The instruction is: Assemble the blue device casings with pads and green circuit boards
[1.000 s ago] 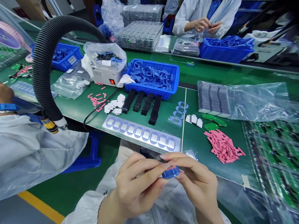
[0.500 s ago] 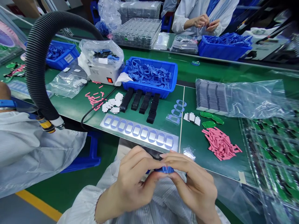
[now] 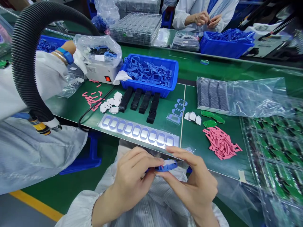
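A small blue plastic housing (image 3: pixel 168 167), oval with a pale face, is gripped at its left end between the thumb and fingers of my left hand (image 3: pixel 133 176). A bit of pink shows near my left fingertips. My right hand (image 3: pixel 195 179) is open beside it: the thumb reaches under the housing and touches its lower side, while the fingers are spread above it. Just beyond my hands lies a clear strip of oval windows (image 3: pixel 136 130) along the table edge. Part of the housing is hidden by my left fingers.
A blue bin (image 3: pixel 175 75) of blue frames stands behind black stacked parts (image 3: pixel 153 108). Pink strips (image 3: pixel 221 143), green boards (image 3: pixel 210 123) and a clear tray (image 3: pixel 272 151) lie right. A black hose (image 3: pixel 22 63) arches at left, near a co-worker's sleeve (image 3: pixel 44 75).
My right fingers have lifted and spread away from the housing, baring its pale face. The co-worker's arm at left has reached forward toward the white box.
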{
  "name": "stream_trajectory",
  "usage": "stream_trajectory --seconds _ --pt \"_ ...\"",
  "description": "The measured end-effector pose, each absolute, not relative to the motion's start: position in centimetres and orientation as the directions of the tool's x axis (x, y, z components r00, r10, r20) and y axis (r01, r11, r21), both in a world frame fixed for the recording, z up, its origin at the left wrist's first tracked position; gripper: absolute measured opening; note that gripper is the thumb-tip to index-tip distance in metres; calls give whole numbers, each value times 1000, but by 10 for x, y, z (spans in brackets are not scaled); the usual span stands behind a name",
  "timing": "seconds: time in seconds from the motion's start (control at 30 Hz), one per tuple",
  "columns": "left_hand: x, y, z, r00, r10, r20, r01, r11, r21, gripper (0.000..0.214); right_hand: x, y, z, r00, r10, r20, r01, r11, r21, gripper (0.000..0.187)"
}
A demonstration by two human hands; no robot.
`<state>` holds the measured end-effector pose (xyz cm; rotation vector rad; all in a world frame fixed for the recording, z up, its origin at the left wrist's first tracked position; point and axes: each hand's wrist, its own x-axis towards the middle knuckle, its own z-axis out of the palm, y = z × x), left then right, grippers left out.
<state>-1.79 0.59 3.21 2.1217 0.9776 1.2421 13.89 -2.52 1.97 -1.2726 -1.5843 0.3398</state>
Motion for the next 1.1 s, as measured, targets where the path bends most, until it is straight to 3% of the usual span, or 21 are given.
stream_trajectory --seconds 0.1,0.3,0.5,0.63,0.73,0.9,1.1 --pt "-17 2 31 292 786 545 305 -617 726 26 134 -33 17 222 857 465 501 309 -808 46" --pt "-16 -1 27 258 772 581 324 -636 701 29 133 -37 18 304 877 372 380 246 -892 32" --pt "-16 -2 25 237 819 523 232 -570 788 27 147 -28 22 166 941 295 172 267 -948 18" --pt "-17 -4 24 254 857 449 145 -492 858 22 157 -28 22 34 974 225 46 223 -974 15" --pt "-16 -2 25 248 897 365 120 -402 908 16 160 -28 22 29 984 173 -14 174 -985 16" --pt "-18 6 29 376 913 160 82 -205 975 9 163 -26 25 44 975 218 107 212 -971 17" --pt "-11 5 24 291 933 212 71 -242 968 4 165 -31 28 31 971 237 231 224 -947 19"
